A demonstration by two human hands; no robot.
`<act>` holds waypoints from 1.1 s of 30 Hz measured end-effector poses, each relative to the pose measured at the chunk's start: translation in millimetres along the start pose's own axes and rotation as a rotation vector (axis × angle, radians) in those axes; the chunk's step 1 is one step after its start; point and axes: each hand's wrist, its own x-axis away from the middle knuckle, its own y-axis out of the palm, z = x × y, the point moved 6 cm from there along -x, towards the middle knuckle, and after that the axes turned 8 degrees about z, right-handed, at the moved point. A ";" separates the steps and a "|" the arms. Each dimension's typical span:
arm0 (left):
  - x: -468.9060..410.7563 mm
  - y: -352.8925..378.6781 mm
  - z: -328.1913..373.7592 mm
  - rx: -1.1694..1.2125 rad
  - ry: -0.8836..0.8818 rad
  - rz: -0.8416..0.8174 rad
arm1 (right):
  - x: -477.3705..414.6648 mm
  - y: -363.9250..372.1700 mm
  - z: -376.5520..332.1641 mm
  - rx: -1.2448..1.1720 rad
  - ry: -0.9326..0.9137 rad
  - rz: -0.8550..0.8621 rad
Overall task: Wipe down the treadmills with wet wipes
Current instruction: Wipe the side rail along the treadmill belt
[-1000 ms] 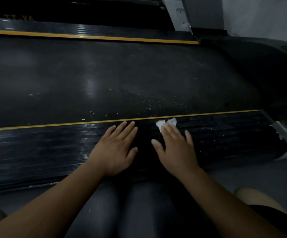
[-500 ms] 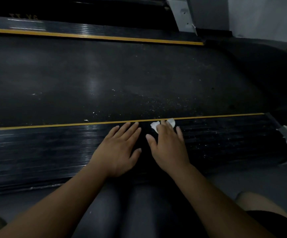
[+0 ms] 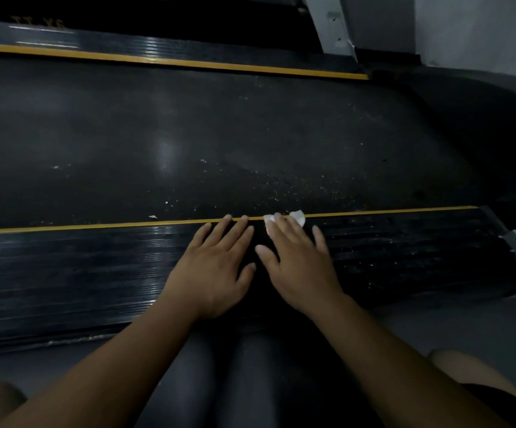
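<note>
Both our left hand (image 3: 216,267) and our right hand (image 3: 300,264) lie flat, close side by side, on the ribbed black side rail (image 3: 80,273). Our left fingers are straight and hold nothing. Our right fingers are straight too and press a white wipe (image 3: 297,216) down at the yellow line (image 3: 96,225). Past the line, the dark treadmill belt (image 3: 219,134) has small pale crumbs (image 3: 281,186) on it.

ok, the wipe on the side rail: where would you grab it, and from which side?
Probably the bunched far edge of the wipe, which sticks out past the right hand's fingertips at the yellow line. Come from above and pinch: it lies pressed flat on the ribbed rail, so only those raised folds give purchase.
</note>
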 end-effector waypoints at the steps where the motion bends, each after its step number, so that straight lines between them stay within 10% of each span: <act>1: -0.2 0.3 -0.2 -0.008 0.001 0.001 | 1.2 -3.7 10.2 0.018 0.021 0.011; 33: -2.4 1.3 0.4 -0.004 0.010 -0.012 | -14.6 -9.5 4.3 -0.011 0.056 0.043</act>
